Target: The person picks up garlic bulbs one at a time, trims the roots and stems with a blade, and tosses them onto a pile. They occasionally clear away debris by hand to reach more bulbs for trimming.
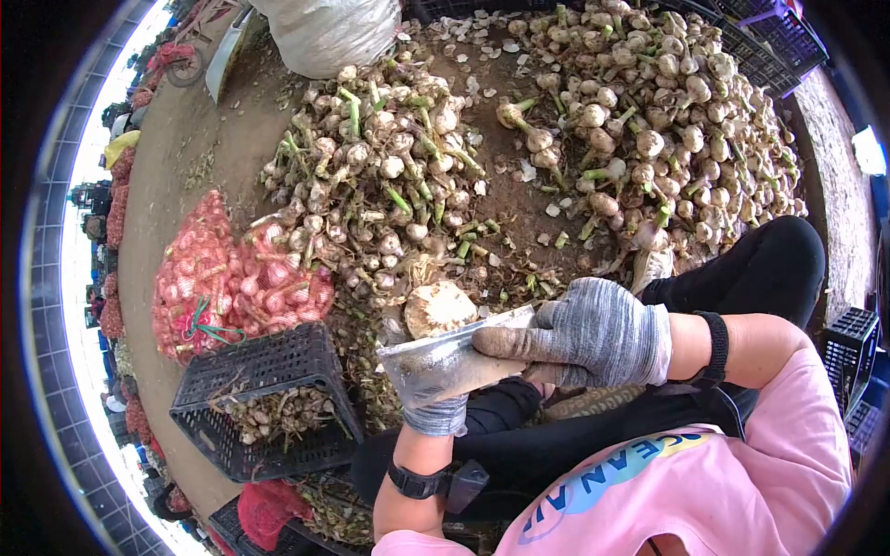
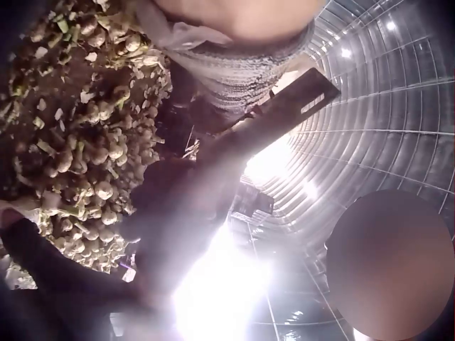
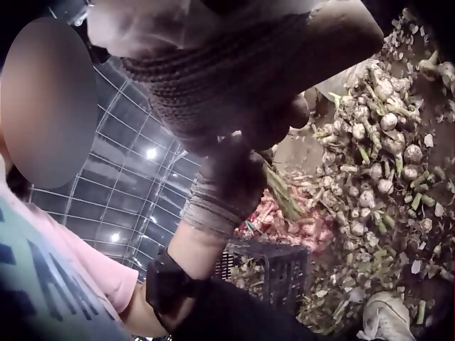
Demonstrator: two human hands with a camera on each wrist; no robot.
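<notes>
In the head view my gloved right hand (image 1: 584,334) grips a broad metal knife (image 1: 445,361) that lies flat across my lap. A trimmed garlic bulb (image 1: 438,308) shows just above the blade. My gloved left hand (image 1: 434,408) sits under the blade, mostly hidden by it. In the right wrist view the left hand (image 3: 227,181) is curled round the bulb's green stalk (image 3: 282,193). The left wrist view shows the grey glove (image 2: 234,64) and the dark blade (image 2: 284,117) against bright light.
Two big heaps of garlic with stalks (image 1: 380,176) (image 1: 658,120) cover the ground ahead. Red net bags of garlic (image 1: 232,278) and a black crate (image 1: 269,398) of trimmings lie to my left. A white sack (image 1: 329,32) stands behind. More black crates (image 1: 853,343) are at right.
</notes>
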